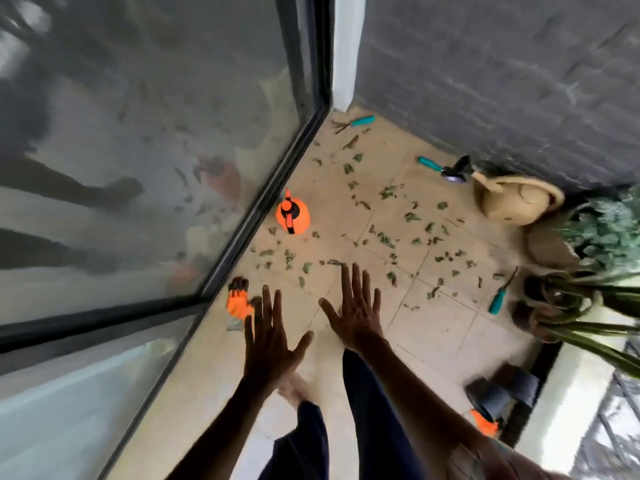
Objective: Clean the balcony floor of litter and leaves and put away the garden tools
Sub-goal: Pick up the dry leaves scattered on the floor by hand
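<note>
Left hand (268, 336) and right hand (353, 313) spread empty over leaves (387, 192), orange sprayer (292, 216), orange glove (238, 303).

A narrow balcony corner in soft, even daylight. Pale beige floor tiles (450, 341) run between a large, hazy glass panel (138, 133) in a black frame (265, 202) on the left and a dark grey, rough-textured wall (502, 81) on the right. A white post (348, 46) stands where they meet.

Home balcony: tiled floor (433, 327) strewn with leaves (384, 239), glass sliding door (145, 150), potted plants (595, 233), garden tools (498, 299).
</note>
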